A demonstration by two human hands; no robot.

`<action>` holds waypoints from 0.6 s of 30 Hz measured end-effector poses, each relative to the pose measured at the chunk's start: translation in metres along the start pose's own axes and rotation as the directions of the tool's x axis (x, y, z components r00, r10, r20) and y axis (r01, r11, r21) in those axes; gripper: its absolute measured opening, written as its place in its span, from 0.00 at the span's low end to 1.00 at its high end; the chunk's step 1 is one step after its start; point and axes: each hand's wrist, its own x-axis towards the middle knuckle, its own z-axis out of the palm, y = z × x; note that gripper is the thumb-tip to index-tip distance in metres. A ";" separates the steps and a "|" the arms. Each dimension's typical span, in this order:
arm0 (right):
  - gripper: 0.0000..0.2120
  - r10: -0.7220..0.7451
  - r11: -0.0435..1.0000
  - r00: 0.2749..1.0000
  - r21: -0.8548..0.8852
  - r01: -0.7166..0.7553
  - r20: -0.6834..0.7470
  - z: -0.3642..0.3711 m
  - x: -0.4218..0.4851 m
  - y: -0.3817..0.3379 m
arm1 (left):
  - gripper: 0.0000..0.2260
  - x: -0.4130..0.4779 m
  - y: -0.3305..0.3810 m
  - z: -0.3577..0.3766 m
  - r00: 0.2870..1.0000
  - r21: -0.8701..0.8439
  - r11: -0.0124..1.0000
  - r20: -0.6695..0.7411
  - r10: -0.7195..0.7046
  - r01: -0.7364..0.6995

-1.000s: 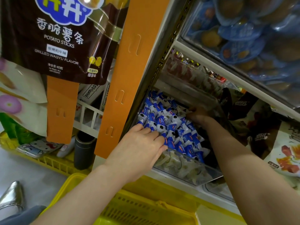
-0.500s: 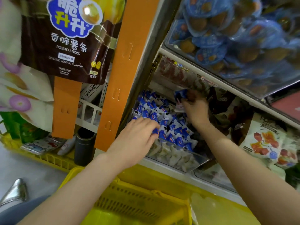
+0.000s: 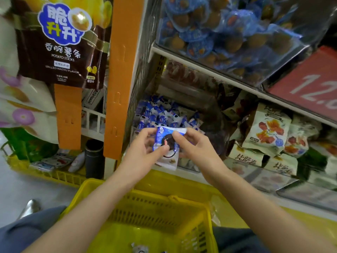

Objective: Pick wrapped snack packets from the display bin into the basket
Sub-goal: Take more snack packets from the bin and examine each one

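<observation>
Sitting below snack shelves [image 3: 209, 72] is a yellow basket [image 3: 175, 198].

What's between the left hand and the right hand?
A blue-and-white wrapped snack packet, pinched from either side by the left hand and the right hand. The head view shows this.

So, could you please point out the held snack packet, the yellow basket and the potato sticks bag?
snack packet [image 3: 166, 138], head view, middle of its blue front
yellow basket [image 3: 155, 212], head view, slatted far wall
potato sticks bag [image 3: 62, 52], head view, brown front panel
</observation>
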 end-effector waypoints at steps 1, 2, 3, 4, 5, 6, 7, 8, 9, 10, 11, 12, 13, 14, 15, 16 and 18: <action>0.06 0.000 1.000 1.000 0.018 0.001 -0.008 0.001 -0.003 0.003 | 0.16 -0.003 -0.001 0.000 1.000 0.028 1.000 0.014 -0.011 0.011; 0.05 -0.002 0.999 1.000 0.033 0.002 -0.015 0.001 -0.005 0.006 | 0.16 -0.006 -0.002 -0.001 0.999 0.055 0.998 0.023 -0.022 0.021; 0.04 -0.008 0.999 1.000 0.048 0.010 -0.025 0.002 -0.006 0.009 | 0.16 -0.008 -0.003 -0.001 0.999 0.079 0.996 0.033 -0.032 0.029; 0.04 -0.015 0.998 0.999 0.056 0.017 -0.037 0.002 -0.008 0.012 | 0.17 -0.009 -0.005 -0.002 0.998 0.095 0.995 0.047 -0.046 0.041; 0.03 -0.020 0.998 0.999 0.059 0.023 -0.050 0.002 -0.009 0.015 | 0.17 -0.009 -0.006 -0.002 0.996 0.101 0.993 0.061 -0.062 0.055; 0.03 -0.022 0.998 0.998 0.061 0.026 -0.064 0.003 -0.010 0.017 | 0.17 -0.009 -0.007 -0.003 0.994 0.104 0.992 0.073 -0.076 0.068; 0.02 -0.024 0.997 0.997 0.065 0.029 -0.077 0.003 -0.011 0.019 | 0.18 -0.009 -0.008 -0.003 0.993 0.107 0.991 0.081 -0.086 0.077; 0.02 -0.023 0.997 0.996 0.070 0.029 -0.086 0.003 -0.011 0.022 | 0.18 -0.009 -0.009 -0.003 0.992 0.112 0.990 0.085 -0.094 0.084; 0.02 -0.022 0.997 0.996 0.077 0.029 -0.092 0.003 -0.011 0.023 | 0.18 -0.008 -0.010 -0.002 0.991 0.120 0.988 0.083 -0.102 0.092; 0.02 -0.020 0.996 0.995 0.083 0.028 -0.097 0.003 -0.010 0.025 | 0.17 -0.008 -0.011 -0.002 0.991 0.130 0.987 0.080 -0.110 0.099; 0.02 -0.021 0.996 0.995 0.086 0.029 -0.100 0.003 -0.009 0.028 | 0.16 -0.007 -0.012 0.000 0.990 0.136 0.985 0.073 -0.117 0.107; 0.02 -0.020 0.996 0.995 0.084 0.029 -0.098 0.002 -0.009 0.030 | 0.14 -0.007 -0.013 0.001 0.990 0.138 0.983 0.064 -0.127 0.117; 0.02 -0.021 0.997 0.996 0.077 0.027 -0.084 0.002 -0.008 0.032 | 0.12 -0.007 -0.014 0.002 0.989 0.137 0.982 0.053 -0.137 0.129; 0.02 -0.022 0.997 0.998 0.070 0.026 -0.057 0.001 -0.008 0.035 | 0.10 -0.007 -0.015 0.004 0.989 0.132 0.982 0.041 -0.143 0.137; 0.03 -0.029 0.998 0.999 0.063 0.031 -0.023 0.001 -0.008 0.037 | 0.09 -0.007 -0.016 0.005 0.989 0.127 0.982 0.028 -0.145 0.140; 0.03 -0.036 0.998 0.999 0.056 0.036 0.007 0.001 -0.009 0.039 | 0.09 -0.007 -0.017 0.007 0.990 0.135 0.981 0.012 -0.141 0.138; 0.02 -0.066 0.998 0.998 0.015 0.065 0.024 0.001 -0.011 0.043 | 0.08 -0.007 -0.019 0.009 0.994 0.178 0.978 -0.030 -0.103 0.107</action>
